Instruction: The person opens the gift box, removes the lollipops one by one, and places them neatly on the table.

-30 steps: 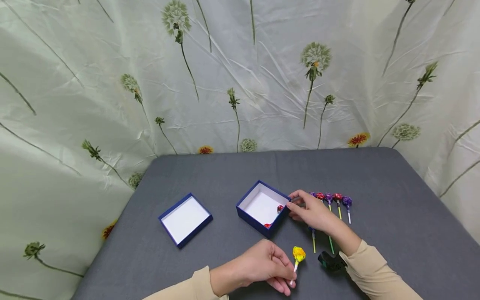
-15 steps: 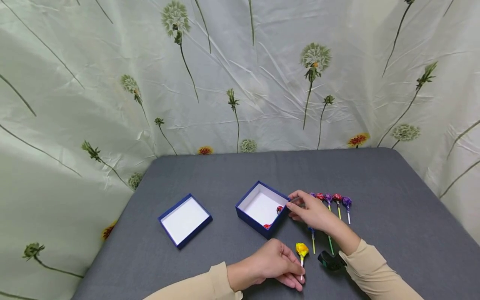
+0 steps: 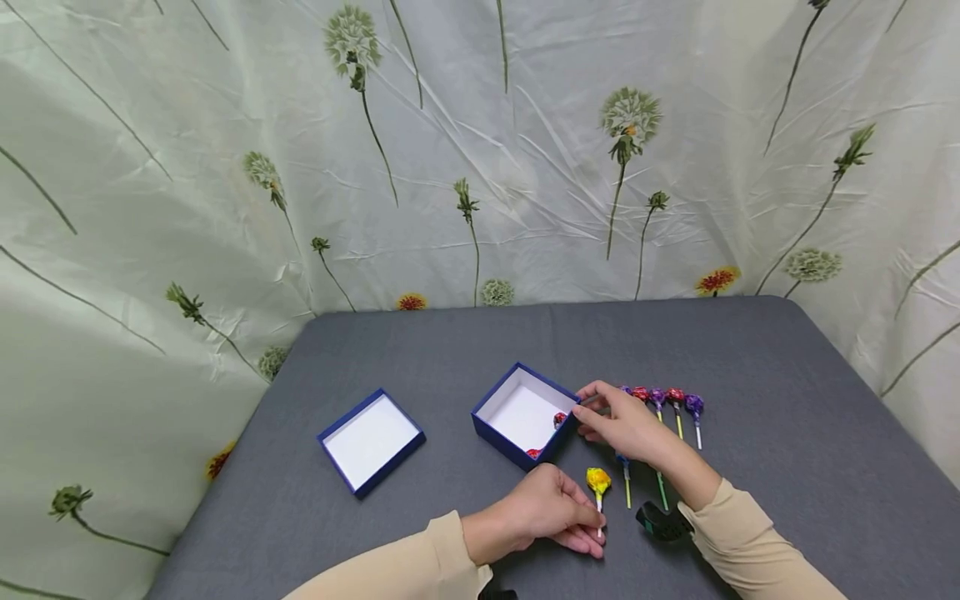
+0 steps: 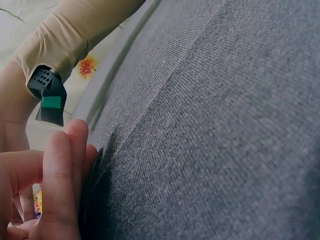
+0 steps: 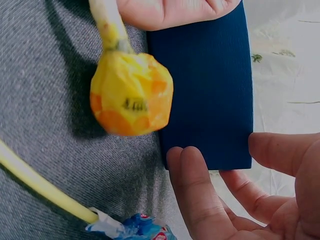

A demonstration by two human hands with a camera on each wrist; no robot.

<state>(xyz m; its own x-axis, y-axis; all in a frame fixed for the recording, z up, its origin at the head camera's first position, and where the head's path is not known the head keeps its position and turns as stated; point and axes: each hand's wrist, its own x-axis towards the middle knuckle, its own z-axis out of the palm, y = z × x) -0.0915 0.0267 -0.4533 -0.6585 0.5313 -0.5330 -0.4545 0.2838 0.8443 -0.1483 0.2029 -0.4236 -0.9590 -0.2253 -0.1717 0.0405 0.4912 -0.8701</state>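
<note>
My left hand [image 3: 551, 508] pinches a yellow lollipop [image 3: 598, 481] by its white stick, head pointing away from me, just in front of the open blue box [image 3: 498, 437]. My right hand [image 3: 618, 421] grips the box at its right corner, thumb at the rim and fingers against the outer wall. Two red-wrapped candies show inside, one a red lollipop [image 3: 559, 419] by the right wall. In the right wrist view the yellow lollipop [image 5: 131, 95] hangs beside the dark blue box wall [image 5: 205, 95], near my right fingers [image 5: 192, 185]. The left wrist view hides most of the lollipop behind my fingers [image 4: 57, 185].
A shallow blue lid [image 3: 371, 442] lies white side up at left. Several lollipops stand in a row to the right, among them a purple lollipop [image 3: 693, 404], partly behind my right arm. A blue-wrapped lollipop [image 5: 145, 227] lies near the right hand. A floral curtain [image 3: 555, 167] hangs behind the grey table [image 3: 420, 350].
My left hand has carried the yellow lollipop a little to the right, then forward, closer to the box. The right hand and the box have stayed in place.
</note>
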